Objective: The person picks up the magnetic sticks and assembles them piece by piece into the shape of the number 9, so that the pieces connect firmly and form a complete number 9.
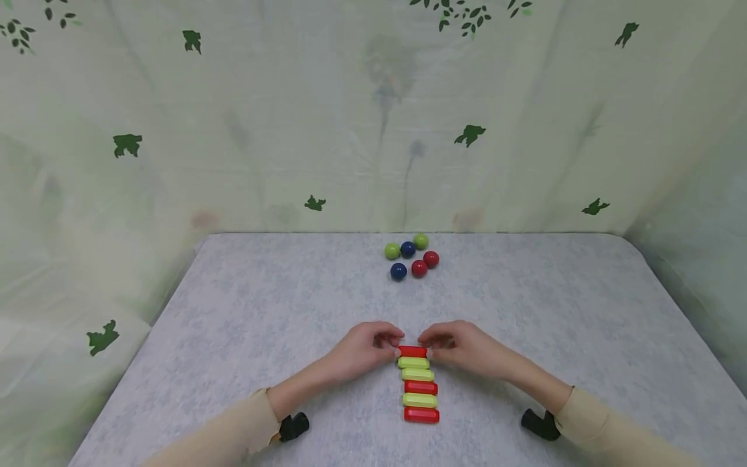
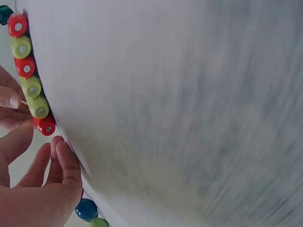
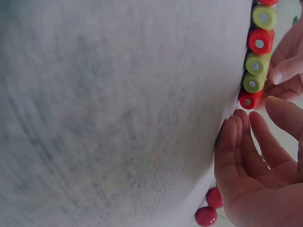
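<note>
Several magnetic sticks, red and yellow-green with pale metal discs in their ends, lie side by side in a column. The farthest is a red stick (image 1: 413,351); just nearer lies a yellow-green stick (image 1: 414,363). At the red stick's left end is my left hand (image 1: 364,350), its thumb tip right by that end and its fingers loosely bent beyond it. My right hand (image 1: 469,350) mirrors this at the right end. In the right wrist view, a gap shows between the fingers (image 3: 229,137) and the red stick (image 3: 248,100).
Beyond the hands, toward the table's far edge, sit several balls: blue (image 1: 399,272), red (image 1: 419,268) and green (image 1: 392,251). Pale curtains with green leaf and bird shapes hang behind the table (image 1: 280,292). Black wrist cameras are strapped under both sleeves.
</note>
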`<move>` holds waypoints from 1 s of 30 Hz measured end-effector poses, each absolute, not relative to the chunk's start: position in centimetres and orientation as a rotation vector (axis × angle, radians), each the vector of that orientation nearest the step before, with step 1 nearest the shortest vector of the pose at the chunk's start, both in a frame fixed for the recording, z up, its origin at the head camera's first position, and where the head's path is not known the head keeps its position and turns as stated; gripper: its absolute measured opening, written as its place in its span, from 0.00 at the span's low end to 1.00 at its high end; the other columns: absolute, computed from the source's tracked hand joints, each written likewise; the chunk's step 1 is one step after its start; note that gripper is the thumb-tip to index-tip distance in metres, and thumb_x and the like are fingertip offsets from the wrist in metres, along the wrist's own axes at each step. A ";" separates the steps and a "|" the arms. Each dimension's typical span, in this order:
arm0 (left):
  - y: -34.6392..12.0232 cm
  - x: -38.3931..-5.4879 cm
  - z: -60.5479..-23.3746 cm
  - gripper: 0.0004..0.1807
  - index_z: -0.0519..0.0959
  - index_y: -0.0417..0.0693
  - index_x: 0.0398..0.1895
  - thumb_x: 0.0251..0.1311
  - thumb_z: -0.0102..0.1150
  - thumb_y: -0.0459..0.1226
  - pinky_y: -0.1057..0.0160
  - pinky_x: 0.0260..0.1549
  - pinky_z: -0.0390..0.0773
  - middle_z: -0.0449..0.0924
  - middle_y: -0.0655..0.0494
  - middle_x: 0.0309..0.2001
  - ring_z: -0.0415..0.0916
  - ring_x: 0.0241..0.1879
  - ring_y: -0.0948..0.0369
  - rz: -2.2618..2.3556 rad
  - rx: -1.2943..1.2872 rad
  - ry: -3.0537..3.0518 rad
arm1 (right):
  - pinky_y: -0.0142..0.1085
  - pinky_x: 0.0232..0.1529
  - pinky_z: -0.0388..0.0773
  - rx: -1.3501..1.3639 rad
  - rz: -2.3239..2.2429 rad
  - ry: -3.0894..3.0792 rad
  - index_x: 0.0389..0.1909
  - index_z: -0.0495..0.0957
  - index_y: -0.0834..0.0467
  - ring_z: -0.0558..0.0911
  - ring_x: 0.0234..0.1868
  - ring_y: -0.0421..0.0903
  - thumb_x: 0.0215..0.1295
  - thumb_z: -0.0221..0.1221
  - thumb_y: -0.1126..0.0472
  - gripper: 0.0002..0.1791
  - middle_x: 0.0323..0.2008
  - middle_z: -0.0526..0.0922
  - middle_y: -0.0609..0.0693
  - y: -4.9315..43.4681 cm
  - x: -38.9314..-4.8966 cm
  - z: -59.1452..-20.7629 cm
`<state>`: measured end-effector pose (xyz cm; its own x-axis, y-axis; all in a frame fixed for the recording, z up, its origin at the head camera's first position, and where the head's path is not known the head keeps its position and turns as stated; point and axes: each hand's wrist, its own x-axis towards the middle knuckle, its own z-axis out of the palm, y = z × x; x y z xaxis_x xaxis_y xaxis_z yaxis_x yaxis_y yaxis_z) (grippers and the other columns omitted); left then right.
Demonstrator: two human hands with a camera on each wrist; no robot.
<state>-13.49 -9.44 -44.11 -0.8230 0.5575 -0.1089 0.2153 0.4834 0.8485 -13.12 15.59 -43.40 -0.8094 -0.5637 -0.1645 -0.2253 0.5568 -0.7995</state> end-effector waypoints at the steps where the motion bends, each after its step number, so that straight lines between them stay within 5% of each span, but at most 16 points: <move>1: -9.4 -13.6 -44.1 0.15 0.81 0.43 0.52 0.62 0.61 0.33 0.65 0.39 0.76 0.79 0.62 0.40 0.75 0.37 0.62 1.262 0.656 2.369 | 0.37 0.43 0.76 -0.643 -1.137 2.398 0.51 0.82 0.53 0.78 0.39 0.43 0.66 0.63 0.62 0.13 0.39 0.81 0.41 15.5 -13.3 -43.5; 11: -8.9 -14.2 -44.3 0.09 0.84 0.49 0.44 0.62 0.62 0.33 0.66 0.33 0.73 0.75 0.62 0.33 0.72 0.32 0.63 1.138 0.734 2.429 | 0.36 0.37 0.74 -0.685 -1.106 2.446 0.47 0.83 0.52 0.76 0.35 0.42 0.63 0.65 0.62 0.11 0.34 0.79 0.40 15.0 -13.8 -44.0; 30: -8.2 -15.0 -43.8 0.08 0.81 0.46 0.44 0.64 0.58 0.30 0.65 0.31 0.72 0.75 0.58 0.34 0.71 0.31 0.62 1.142 0.699 2.431 | 0.37 0.37 0.76 -0.605 -1.050 2.510 0.44 0.80 0.51 0.76 0.34 0.42 0.65 0.61 0.64 0.08 0.31 0.78 0.41 14.3 -14.3 -43.7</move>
